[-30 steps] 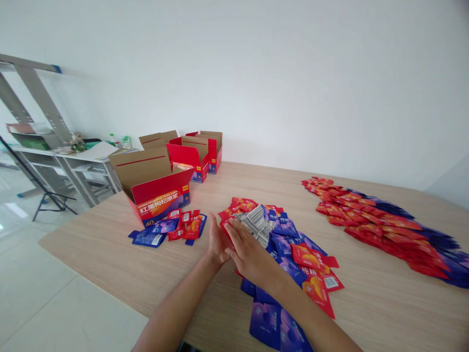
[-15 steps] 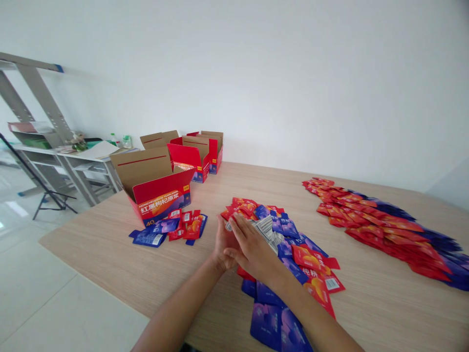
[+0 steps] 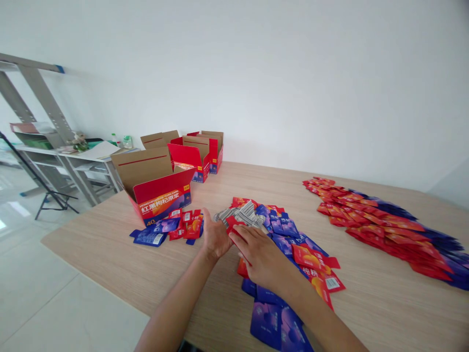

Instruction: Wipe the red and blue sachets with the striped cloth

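In the head view, my left hand (image 3: 215,238) is at the left end of a bunch of sachets (image 3: 246,215), palm toward them. Its thumb stands up and apart; its fingers are partly hidden behind the bunch, seeming to support it. The bunch shows grey-and-white striped edges and a red face (image 3: 231,222). My right hand (image 3: 258,250) lies over the near side with its fingers curled on the red face. Under and right of the hands spreads a loose pile of blue sachets (image 3: 266,320) and red sachets (image 3: 311,259). The right forearm covers part of this pile.
An open red carton (image 3: 164,198) stands at the left, with more open cartons (image 3: 190,159) behind it. A small heap of sachets (image 3: 186,225) lies before the near carton. Long overlapping rows of red and blue sachets (image 3: 381,225) lie at the right. The table's edge (image 3: 95,276) runs along the left.
My hands have parted a little; the left has shifted left and its thumb has swung up. The right hand has slid slightly down and right. More of the striped bunch shows.
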Demonstrator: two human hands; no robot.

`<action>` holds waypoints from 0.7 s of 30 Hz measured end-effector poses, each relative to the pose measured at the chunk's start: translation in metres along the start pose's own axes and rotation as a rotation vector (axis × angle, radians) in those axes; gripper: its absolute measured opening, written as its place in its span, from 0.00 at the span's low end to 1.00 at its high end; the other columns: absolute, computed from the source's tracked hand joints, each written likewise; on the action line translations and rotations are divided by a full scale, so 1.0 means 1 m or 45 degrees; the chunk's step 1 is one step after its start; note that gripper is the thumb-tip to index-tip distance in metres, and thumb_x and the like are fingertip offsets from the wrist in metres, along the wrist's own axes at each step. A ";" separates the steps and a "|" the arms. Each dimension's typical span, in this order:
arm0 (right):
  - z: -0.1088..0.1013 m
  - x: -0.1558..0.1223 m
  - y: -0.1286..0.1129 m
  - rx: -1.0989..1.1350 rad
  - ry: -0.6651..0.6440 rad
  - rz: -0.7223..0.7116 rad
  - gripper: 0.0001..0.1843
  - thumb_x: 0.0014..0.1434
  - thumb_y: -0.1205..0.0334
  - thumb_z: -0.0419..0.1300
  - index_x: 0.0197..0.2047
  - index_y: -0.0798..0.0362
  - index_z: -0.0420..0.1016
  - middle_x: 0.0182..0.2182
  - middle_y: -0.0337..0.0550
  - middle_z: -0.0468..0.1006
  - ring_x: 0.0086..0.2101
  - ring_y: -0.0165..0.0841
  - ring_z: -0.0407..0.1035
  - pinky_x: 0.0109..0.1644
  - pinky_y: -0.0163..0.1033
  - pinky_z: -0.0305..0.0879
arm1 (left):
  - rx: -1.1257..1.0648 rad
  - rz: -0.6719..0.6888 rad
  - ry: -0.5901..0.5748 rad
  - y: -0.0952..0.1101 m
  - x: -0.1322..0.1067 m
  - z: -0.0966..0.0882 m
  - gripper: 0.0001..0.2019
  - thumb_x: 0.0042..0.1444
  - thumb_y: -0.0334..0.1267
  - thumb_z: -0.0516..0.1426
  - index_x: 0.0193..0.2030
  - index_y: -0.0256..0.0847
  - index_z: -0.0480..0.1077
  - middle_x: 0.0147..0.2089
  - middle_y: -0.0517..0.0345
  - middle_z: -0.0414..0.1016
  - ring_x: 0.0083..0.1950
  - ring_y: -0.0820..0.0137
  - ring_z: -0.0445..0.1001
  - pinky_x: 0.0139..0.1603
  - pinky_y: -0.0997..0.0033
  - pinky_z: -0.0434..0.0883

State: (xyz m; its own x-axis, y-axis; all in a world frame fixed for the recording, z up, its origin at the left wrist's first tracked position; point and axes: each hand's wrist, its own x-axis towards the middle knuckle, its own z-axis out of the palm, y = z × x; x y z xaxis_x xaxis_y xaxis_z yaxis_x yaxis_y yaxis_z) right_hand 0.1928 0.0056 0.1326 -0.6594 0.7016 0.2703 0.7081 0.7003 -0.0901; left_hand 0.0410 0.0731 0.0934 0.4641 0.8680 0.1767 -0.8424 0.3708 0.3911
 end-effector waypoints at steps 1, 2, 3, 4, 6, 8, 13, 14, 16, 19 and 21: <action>-0.001 -0.001 -0.002 -0.001 0.010 -0.004 0.36 0.53 0.76 0.59 0.66 0.59 0.67 0.67 0.59 0.65 0.67 0.45 0.59 0.72 0.55 0.53 | 0.015 -0.011 0.003 -0.001 0.000 0.000 0.48 0.57 0.74 0.43 0.62 0.28 0.69 0.61 0.33 0.74 0.69 0.46 0.65 0.70 0.47 0.59; -0.001 -0.002 -0.003 -0.003 0.022 -0.013 0.36 0.52 0.76 0.59 0.66 0.59 0.67 0.68 0.60 0.63 0.68 0.46 0.56 0.73 0.57 0.50 | 0.028 -0.033 0.006 -0.002 -0.001 0.000 0.48 0.57 0.74 0.44 0.61 0.29 0.69 0.61 0.33 0.74 0.69 0.46 0.65 0.70 0.47 0.59; -0.001 -0.002 -0.003 -0.002 0.031 -0.025 0.36 0.52 0.75 0.60 0.65 0.60 0.68 0.69 0.61 0.61 0.69 0.47 0.53 0.74 0.59 0.47 | 0.040 -0.061 0.007 -0.003 -0.001 0.000 0.48 0.56 0.75 0.44 0.61 0.29 0.70 0.60 0.33 0.75 0.69 0.46 0.66 0.70 0.47 0.59; 0.001 -0.002 -0.004 0.001 0.035 -0.034 0.36 0.51 0.73 0.61 0.65 0.61 0.68 0.70 0.62 0.58 0.70 0.49 0.51 0.74 0.60 0.44 | 0.050 -0.092 0.005 -0.005 -0.002 -0.001 0.49 0.55 0.76 0.45 0.60 0.30 0.71 0.60 0.34 0.75 0.69 0.46 0.66 0.70 0.47 0.59; 0.004 -0.002 -0.003 0.012 0.017 -0.030 0.37 0.51 0.69 0.64 0.65 0.64 0.67 0.71 0.66 0.55 0.71 0.50 0.48 0.75 0.62 0.41 | 0.066 -0.141 -0.002 -0.007 -0.002 -0.001 0.49 0.53 0.77 0.45 0.60 0.31 0.71 0.59 0.34 0.75 0.69 0.46 0.66 0.70 0.46 0.59; 0.006 -0.001 -0.003 0.014 -0.025 -0.013 0.39 0.51 0.67 0.65 0.66 0.67 0.65 0.71 0.69 0.53 0.71 0.51 0.47 0.75 0.61 0.41 | 0.078 -0.156 -0.008 -0.008 -0.002 -0.001 0.49 0.52 0.77 0.46 0.60 0.31 0.71 0.60 0.35 0.75 0.69 0.46 0.66 0.70 0.47 0.59; 0.000 0.000 -0.006 0.014 -0.085 -0.013 0.38 0.52 0.68 0.64 0.66 0.68 0.65 0.71 0.68 0.54 0.71 0.49 0.48 0.75 0.56 0.46 | 0.100 -0.080 0.061 -0.003 -0.002 0.004 0.46 0.54 0.75 0.46 0.59 0.33 0.72 0.58 0.37 0.77 0.67 0.48 0.68 0.69 0.48 0.61; -0.002 0.000 -0.008 0.027 -0.097 -0.014 0.38 0.53 0.68 0.64 0.66 0.68 0.65 0.70 0.67 0.55 0.71 0.49 0.49 0.75 0.56 0.47 | 0.098 -0.048 0.085 -0.002 -0.002 0.005 0.45 0.55 0.74 0.46 0.59 0.33 0.73 0.58 0.38 0.78 0.67 0.48 0.68 0.69 0.48 0.61; -0.006 -0.003 -0.009 0.068 -0.129 -0.009 0.36 0.55 0.68 0.63 0.66 0.67 0.66 0.70 0.67 0.56 0.70 0.49 0.51 0.74 0.56 0.50 | 0.085 -0.002 0.119 0.000 -0.001 0.004 0.45 0.56 0.74 0.45 0.58 0.33 0.73 0.57 0.39 0.78 0.66 0.48 0.69 0.69 0.48 0.61; -0.009 -0.006 -0.006 0.206 -0.161 -0.004 0.31 0.60 0.68 0.60 0.66 0.62 0.67 0.70 0.61 0.59 0.69 0.46 0.55 0.72 0.52 0.56 | 0.069 -0.012 0.101 0.001 0.001 0.000 0.44 0.56 0.73 0.46 0.57 0.33 0.74 0.56 0.39 0.79 0.66 0.49 0.70 0.69 0.47 0.61; -0.011 -0.007 0.000 0.364 -0.136 0.003 0.28 0.65 0.68 0.55 0.68 0.55 0.66 0.68 0.53 0.64 0.67 0.41 0.60 0.70 0.50 0.60 | 0.081 -0.012 0.077 0.001 0.001 -0.004 0.43 0.57 0.72 0.46 0.57 0.33 0.74 0.56 0.39 0.79 0.65 0.49 0.70 0.68 0.48 0.62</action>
State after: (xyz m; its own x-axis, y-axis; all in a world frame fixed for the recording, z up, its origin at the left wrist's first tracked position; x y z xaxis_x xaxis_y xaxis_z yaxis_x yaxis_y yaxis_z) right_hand 0.2005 -0.0007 0.1411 -0.6916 0.7022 0.1689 0.6196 0.6970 -0.3608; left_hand 0.0400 0.0759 0.0906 0.4533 0.8834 0.1188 -0.8178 0.3592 0.4496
